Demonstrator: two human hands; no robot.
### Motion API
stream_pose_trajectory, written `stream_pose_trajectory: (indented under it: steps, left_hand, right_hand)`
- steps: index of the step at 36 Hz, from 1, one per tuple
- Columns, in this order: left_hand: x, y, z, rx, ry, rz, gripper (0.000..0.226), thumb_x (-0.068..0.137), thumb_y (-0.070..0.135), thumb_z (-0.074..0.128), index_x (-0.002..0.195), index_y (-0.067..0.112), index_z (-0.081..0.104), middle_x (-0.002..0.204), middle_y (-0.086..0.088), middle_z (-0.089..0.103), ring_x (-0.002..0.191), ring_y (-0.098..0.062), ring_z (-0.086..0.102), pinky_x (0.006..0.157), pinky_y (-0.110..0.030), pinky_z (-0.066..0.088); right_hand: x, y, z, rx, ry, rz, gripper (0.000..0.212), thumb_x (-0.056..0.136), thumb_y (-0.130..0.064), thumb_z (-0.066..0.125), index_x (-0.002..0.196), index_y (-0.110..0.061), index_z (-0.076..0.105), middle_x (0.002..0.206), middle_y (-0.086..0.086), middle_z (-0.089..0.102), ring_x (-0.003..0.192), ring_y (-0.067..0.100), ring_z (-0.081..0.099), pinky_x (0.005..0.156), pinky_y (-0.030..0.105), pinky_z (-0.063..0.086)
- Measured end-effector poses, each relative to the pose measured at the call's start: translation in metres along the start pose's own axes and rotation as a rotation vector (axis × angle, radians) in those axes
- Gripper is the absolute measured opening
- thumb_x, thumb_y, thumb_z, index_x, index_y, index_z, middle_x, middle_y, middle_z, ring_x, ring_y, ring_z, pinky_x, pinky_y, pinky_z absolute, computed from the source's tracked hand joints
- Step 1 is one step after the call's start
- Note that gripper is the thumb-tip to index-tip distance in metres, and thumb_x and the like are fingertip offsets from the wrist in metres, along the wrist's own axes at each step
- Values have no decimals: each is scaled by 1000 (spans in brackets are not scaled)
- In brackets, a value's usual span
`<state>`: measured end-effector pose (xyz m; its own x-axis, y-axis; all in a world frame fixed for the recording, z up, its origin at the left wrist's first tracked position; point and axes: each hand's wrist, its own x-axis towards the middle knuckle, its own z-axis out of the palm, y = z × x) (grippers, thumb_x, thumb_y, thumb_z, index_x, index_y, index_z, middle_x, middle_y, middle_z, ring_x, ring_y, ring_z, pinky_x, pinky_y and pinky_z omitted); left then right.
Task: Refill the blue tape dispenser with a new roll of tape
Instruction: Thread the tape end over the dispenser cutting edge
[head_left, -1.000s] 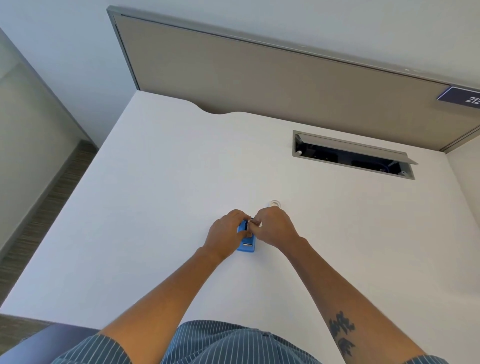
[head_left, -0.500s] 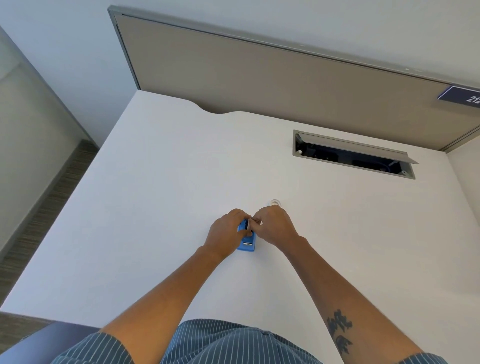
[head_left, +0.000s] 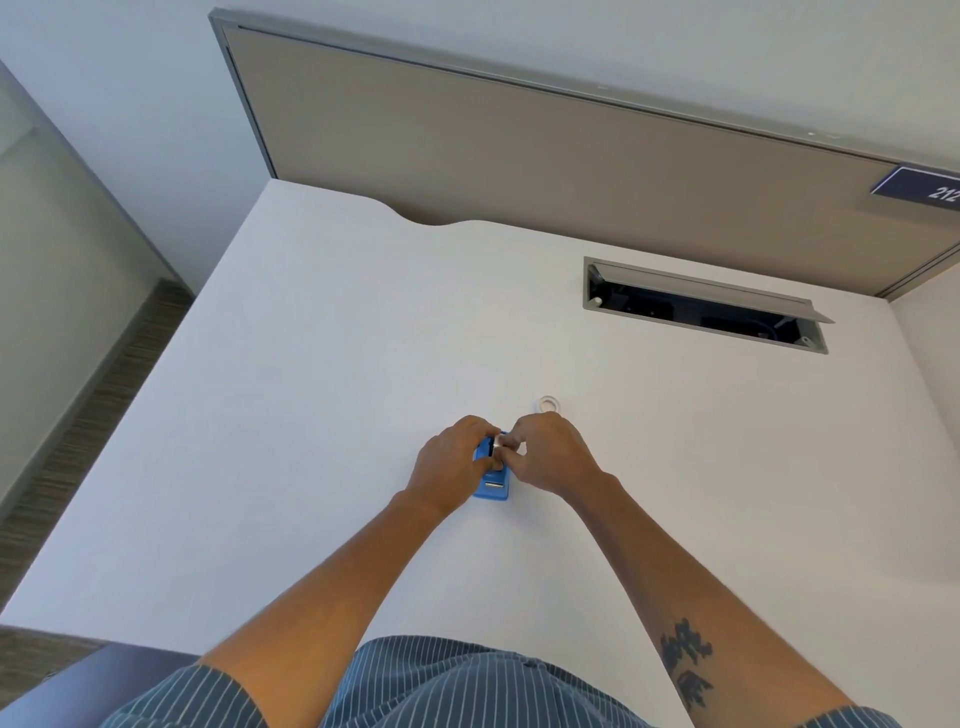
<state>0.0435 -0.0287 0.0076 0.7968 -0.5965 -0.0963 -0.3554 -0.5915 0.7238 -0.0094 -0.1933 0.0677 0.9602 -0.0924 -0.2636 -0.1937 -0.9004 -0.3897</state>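
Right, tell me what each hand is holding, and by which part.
The left hand grips the blue tape dispenser by its left side. The right hand pinches something small at the dispenser's top; what it is cannot be told.

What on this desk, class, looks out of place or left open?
Two things. A small clear ring, perhaps an empty tape core, lies loose on the desk just beyond the right hand. The cable hatch in the desk's far right stands open, showing its dark inside.
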Motion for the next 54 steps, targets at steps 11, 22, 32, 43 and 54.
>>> stream_pose_trajectory:
  steps: [11, 22, 32, 43, 54]
  left_hand:
    - [2, -1, 0, 4, -11, -9, 31, 94, 32, 71, 123, 24, 66, 122, 9, 66, 105, -16, 64, 93, -32, 52]
    - [1, -1, 1, 5, -1, -8, 31, 94, 31, 71, 123, 23, 66, 121, 7, 68, 103, -16, 64, 90, -26, 48]
    - [2, -3, 2, 15, -13, -13, 30, 93, 30, 71, 122, 26, 67, 121, 11, 67, 102, -14, 64, 89, -29, 52]
    - [0, -4, 4, 18, 7, -5, 23, 95, 21, 62, 117, 27, 66, 119, 13, 66, 100, -15, 65, 87, -36, 55]
    - [-2, -3, 5, 27, 18, -6, 28, 92, 18, 64, 119, 27, 66, 118, 13, 68, 101, -17, 66, 88, -39, 56]
  right_hand:
    - [4, 3, 0, 29, 23, 14, 28, 95, -28, 61, 83, -14, 82, 82, 3, 76, 82, 29, 66, 70, 46, 56]
    - [9, 4, -3, 28, -39, 41, 32, 95, -30, 61, 82, -9, 80, 81, 10, 77, 93, 37, 66, 77, 48, 57]
    - [12, 4, -3, 18, -19, 58, 28, 93, -27, 62, 79, -11, 80, 74, 6, 77, 88, 34, 66, 76, 43, 57]
    - [9, -12, 8, -144, 11, 89, 41, 91, -50, 64, 64, -21, 55, 60, -6, 51, 68, 22, 61, 53, 28, 34]
    - [8, -29, 14, -168, 57, 158, 21, 89, -27, 58, 71, -17, 55, 67, -5, 48, 63, 22, 52, 48, 27, 22]
